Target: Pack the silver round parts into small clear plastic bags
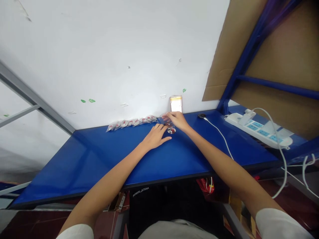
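Observation:
Both my arms reach across a blue table (104, 159) toward the white wall. My left hand (156, 136) lies flat on the tabletop, fingers stretched out toward a small shiny round piece (171, 130). My right hand (176, 119) is curled over a small clear packet (166, 120) just above that piece, fingers closed on it. A row of several small clear packets with red and white contents (132, 122) lies along the wall to the left of my hands.
A phone (176, 104) leans upright against the wall behind my right hand. A black puck with a white cable (201, 116) sits to the right. A white power strip (256, 128) lies at far right under a blue shelf frame with cardboard (274, 49).

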The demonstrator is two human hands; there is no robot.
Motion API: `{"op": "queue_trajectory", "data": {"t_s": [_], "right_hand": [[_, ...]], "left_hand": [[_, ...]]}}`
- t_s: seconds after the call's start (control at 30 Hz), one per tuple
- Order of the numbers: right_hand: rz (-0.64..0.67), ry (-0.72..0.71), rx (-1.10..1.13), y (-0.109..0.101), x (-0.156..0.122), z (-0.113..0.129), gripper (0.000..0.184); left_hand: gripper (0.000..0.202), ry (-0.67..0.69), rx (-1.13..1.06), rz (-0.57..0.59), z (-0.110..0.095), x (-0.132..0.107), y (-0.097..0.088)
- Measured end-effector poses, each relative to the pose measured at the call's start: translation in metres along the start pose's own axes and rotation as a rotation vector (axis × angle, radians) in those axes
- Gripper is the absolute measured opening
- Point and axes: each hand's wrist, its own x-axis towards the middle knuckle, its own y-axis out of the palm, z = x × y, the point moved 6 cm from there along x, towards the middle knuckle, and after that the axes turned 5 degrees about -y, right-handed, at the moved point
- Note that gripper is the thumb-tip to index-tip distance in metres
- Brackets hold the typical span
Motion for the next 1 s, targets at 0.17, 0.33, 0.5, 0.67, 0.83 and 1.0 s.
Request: {"op": "queue_trajectory", "data": {"t_s": [0.17, 0.33, 0.5, 0.67, 0.83, 1.0], "right_hand": [[-0.147, -0.021, 0.006, -0.016, 0.002, 0.015, 0.045], [-0.187, -0.019, 0.008, -0.028, 0.004, 0.012, 0.045], [-0.134, 0.013, 0.006, -0.017, 0.002, 0.001, 0.043], [-0.066, 0.024, 0.052, -0.004, -0.001, -0.002, 0.044], [0.006, -0.015, 0.071, -0.001, -0.001, 0.0, 0.053], [0.082, -0.014, 0.068, 0.007, -0.002, 0.001, 0.057]], "left_hand": [[0.05, 0.117, 0.009, 0.049, -0.014, 0.0, 0.007], [0.032, 0.078, -0.004, 0.048, -0.005, 0.001, 0.003], [0.022, 0.049, -0.071, 0.009, 0.006, 0.002, 0.001], [0.022, 0.019, -0.11, -0.011, 0.009, 0.0, -0.004], [0.027, -0.138, -0.518, -0.222, 0.021, 0.001, -0.029], [0.036, -0.442, -1.224, -0.331, 0.047, 0.001, -0.04]]}}
